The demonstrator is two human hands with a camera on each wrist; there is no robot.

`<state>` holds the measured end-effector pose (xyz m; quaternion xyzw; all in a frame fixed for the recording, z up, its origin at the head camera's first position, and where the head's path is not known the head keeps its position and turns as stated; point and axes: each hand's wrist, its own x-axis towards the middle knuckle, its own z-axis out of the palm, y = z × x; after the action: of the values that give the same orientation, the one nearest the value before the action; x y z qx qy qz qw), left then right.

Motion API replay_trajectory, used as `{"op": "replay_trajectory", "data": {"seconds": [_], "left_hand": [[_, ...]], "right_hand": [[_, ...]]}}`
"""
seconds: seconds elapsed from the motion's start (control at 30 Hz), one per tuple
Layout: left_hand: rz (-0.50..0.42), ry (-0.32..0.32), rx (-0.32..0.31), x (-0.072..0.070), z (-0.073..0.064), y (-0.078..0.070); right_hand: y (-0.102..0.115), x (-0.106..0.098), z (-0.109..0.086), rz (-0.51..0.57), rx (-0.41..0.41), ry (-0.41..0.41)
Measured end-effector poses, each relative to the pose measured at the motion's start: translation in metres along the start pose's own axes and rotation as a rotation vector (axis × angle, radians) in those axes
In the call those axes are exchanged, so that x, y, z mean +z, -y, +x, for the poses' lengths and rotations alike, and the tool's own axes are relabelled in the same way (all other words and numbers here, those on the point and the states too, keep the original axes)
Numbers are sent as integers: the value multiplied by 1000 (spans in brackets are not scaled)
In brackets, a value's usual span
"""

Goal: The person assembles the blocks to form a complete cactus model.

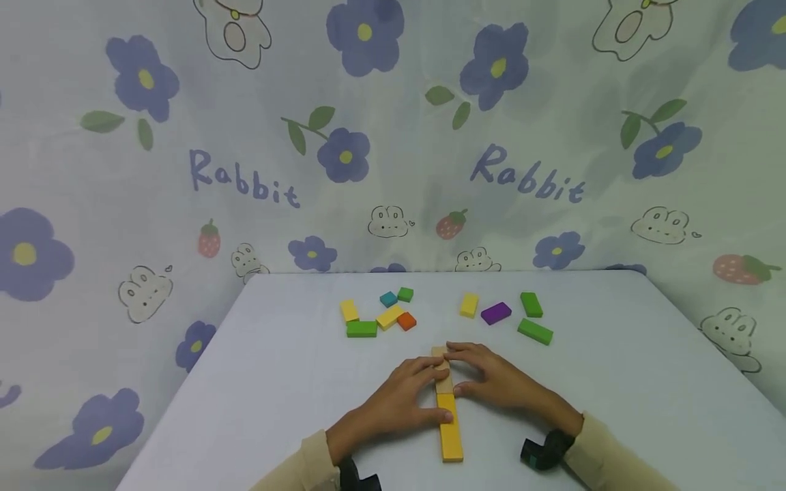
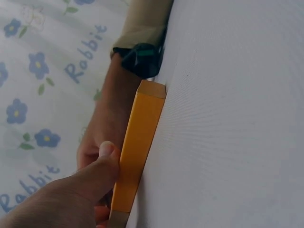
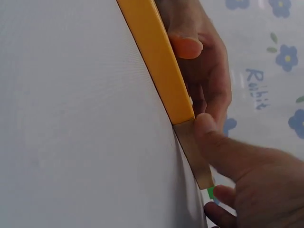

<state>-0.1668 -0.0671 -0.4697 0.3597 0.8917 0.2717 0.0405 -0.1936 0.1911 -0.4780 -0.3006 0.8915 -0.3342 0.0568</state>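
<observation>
Nearest on white table: long yellow-orange block, lying flat; plain wooden block abuts its far end. Left hand not closed, thumb on yellow-orange block, fingertips over wooden block, partly covering it. Right hand: thumb and fingers parted, touching wooden block's right side; no closed grip. Beyond, apart from hands: six coloured blocks leftward; rightward four more, including purple block. Behind: flower-printed curtain.

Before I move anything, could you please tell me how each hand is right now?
Left hand: open, touching the yellow block.
Right hand: open, touching the wooden block.
</observation>
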Motion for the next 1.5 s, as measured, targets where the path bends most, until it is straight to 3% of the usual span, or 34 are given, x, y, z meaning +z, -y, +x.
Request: {"op": "replay_trajectory", "data": {"seconds": [0.27, 0.53, 0.77, 0.97, 1.17, 1.5], "left_hand": [[-27, 12, -43, 0, 0, 1], [-45, 34, -47, 0, 0, -1], [-46, 44, -33, -2, -1, -3], [-52, 40, -39, -3, -1, -2], [-72, 37, -49, -4, -1, -2], [-69, 39, -44, 0, -1, -2]], "right_hand": [[0, -28, 0, 107, -49, -71], [-10, -57, -2, 7, 25, -181], [-23, -67, 8, 11, 68, -248], [-16, -64, 30, 1, -24, -161], [1, -53, 66, -21, -83, -47], [12, -38, 122, -69, -57, 91]]}}
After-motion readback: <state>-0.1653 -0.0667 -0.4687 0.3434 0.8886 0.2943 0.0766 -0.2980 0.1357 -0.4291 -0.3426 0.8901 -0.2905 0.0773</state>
